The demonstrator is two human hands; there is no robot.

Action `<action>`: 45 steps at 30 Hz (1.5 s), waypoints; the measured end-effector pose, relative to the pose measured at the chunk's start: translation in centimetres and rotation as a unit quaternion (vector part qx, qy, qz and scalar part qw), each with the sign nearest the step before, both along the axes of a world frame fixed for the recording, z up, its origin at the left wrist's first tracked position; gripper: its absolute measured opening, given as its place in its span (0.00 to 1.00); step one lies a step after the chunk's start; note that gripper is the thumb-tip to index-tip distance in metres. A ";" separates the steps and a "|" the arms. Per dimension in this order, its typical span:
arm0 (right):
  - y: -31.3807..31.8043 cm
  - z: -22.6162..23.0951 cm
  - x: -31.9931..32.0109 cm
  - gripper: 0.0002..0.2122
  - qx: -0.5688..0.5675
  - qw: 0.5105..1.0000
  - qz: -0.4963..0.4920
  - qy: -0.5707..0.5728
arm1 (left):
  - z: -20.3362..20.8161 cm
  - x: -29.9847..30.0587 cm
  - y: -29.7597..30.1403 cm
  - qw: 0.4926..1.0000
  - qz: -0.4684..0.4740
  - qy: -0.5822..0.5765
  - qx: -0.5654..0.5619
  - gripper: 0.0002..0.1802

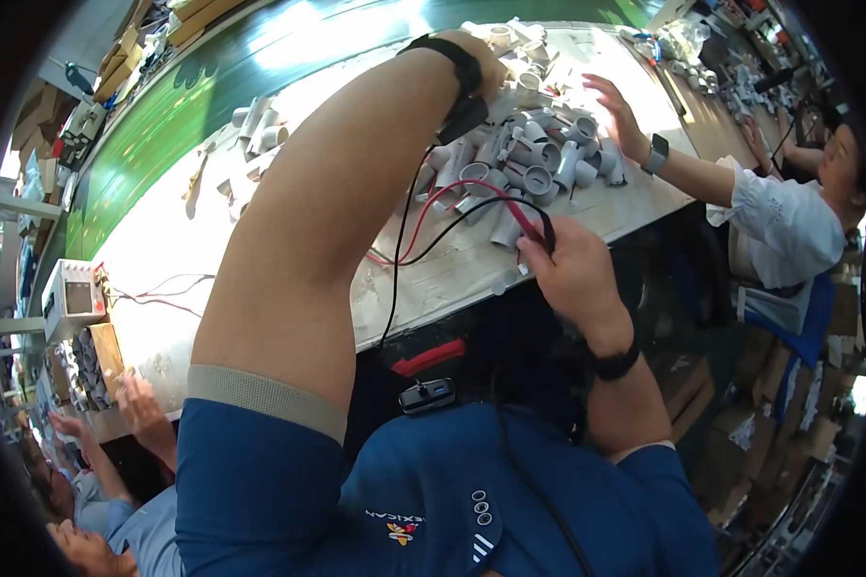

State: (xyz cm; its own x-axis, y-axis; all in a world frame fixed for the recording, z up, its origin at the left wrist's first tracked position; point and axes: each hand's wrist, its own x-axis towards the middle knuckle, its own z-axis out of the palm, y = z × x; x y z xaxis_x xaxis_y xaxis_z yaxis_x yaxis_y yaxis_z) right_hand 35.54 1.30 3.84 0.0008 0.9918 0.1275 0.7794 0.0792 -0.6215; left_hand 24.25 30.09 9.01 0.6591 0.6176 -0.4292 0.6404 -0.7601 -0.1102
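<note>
My right hand [577, 274] is closed around a red test lead [521, 216] and a black test lead [546, 226], gripped together at the front of the table. Their wires loop back to the left, passing under my left forearm. My left arm stretches far across the table, and my left hand [481, 60] is at the back of a heap of grey plastic tube-shaped parts [539, 154]. The fingers of that hand are mostly hidden behind the wrist and its black strap. Some of the grey parts lie close to my right hand's fingertips.
A co-worker's hand [625, 120] is over the heap's right side. At the left, a small box-shaped instrument [73, 300] with thin wires stands near another person's hand [143, 409]. More grey parts [260, 135] lie beyond my forearm. The table's front edge [423, 322] runs before me.
</note>
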 end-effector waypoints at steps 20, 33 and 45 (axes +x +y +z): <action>4.8 -2.9 -9.8 0.08 0.079 0.978 0.141 0.133 | 0.8 -18.3 -5.6 0.983 0.173 -0.054 -0.019 0.40; -3.3 -2.9 -12.8 0.05 -0.038 0.925 0.196 0.324 | 0.9 -34.6 -33.5 0.454 0.464 -0.739 -0.178 0.24; -5.3 -5.7 -14.1 0.11 -0.010 0.968 0.209 0.137 | -13.4 -29.9 -54.5 -0.077 0.559 -0.747 -0.350 0.13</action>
State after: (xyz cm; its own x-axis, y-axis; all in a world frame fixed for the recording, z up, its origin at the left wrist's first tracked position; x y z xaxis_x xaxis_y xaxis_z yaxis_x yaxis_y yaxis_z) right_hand 21.42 -3.98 -1.88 -0.3707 0.9148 0.1602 0.4871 0.3383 -0.8052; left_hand -5.69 -24.39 -4.39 0.0059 0.7501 -0.6614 -0.9085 0.2803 0.3098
